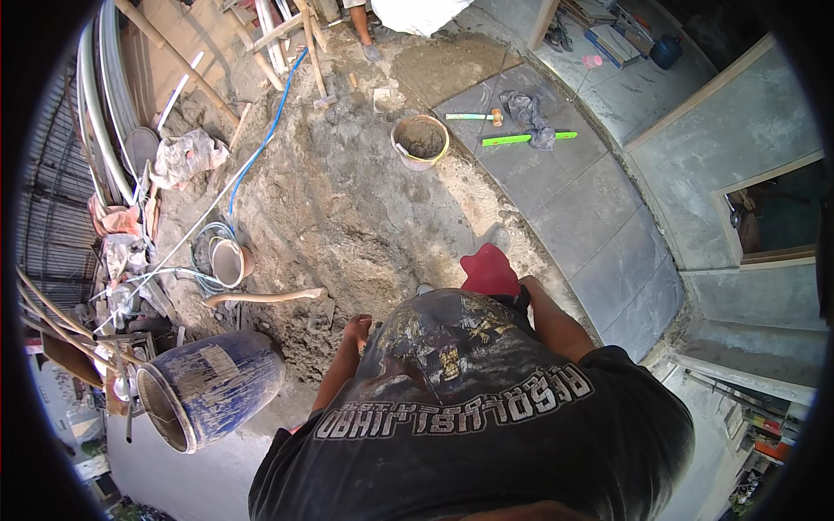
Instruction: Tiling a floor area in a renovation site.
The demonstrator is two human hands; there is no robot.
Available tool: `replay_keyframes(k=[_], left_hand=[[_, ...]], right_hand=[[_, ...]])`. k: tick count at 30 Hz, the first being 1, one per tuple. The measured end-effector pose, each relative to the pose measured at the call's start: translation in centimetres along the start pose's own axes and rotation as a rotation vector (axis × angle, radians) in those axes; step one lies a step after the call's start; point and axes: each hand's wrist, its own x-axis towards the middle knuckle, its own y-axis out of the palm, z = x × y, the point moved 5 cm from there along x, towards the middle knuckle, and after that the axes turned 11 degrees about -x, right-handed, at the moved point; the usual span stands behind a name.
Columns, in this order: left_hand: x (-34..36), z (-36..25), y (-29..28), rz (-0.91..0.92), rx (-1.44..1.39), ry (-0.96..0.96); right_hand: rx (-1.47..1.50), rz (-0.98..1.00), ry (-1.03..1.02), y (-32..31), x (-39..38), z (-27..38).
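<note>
My left hand [356, 332] hangs beside my dark T-shirt, fingers loosely bent and apparently holding nothing. On the other side, my right hand [526, 291] is at my waist, right against a red cloth [486, 267]; its fingers are mostly hidden, so I cannot tell whether it grips anything. Past the cloth, one of my shoes [499, 236] shows on rough sandy ground [347, 234], beside dark grey paving tiles [599, 243].
A mortar bucket [420, 158], rubber mallet [469, 116] and green level [508, 140] lie ahead. Left are a wooden handle [261, 297], pail [228, 263], blue barrel [217, 386] and pipes [104, 122]. Another person's foot [371, 50] shows at top. A wall [695, 174] bounds the right.
</note>
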Motion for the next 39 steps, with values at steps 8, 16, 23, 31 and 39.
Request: replay_keyframes(k=[8, 16, 23, 31, 39], left_hand=[[1.8, 2.4, -0.1, 0.037, -0.061, 0.075], [1.6, 1.3, 0.1, 0.021, -0.039, 0.042], [-0.1, 0.1, 0.5, 0.0, -0.099, 0.022], [0.1, 1.1, 0.3, -0.017, -0.015, 0.056], [1.6, 3.0, 0.6, 0.027, -0.118, 0.032]], right_hand=[[0.208, -0.024, 0.016, 0.7, -0.2, -0.7], [0.295, -0.027, 0.022, 1.7, 1.2, -1.9], [0.564, -0.03, 0.021, 2.4, 2.2, -2.3], [0.369, -0.009, 0.045, 2.2, 2.2, -1.8], [0.32, 0.01, 0.111, 2.2, 2.0, -2.2]])
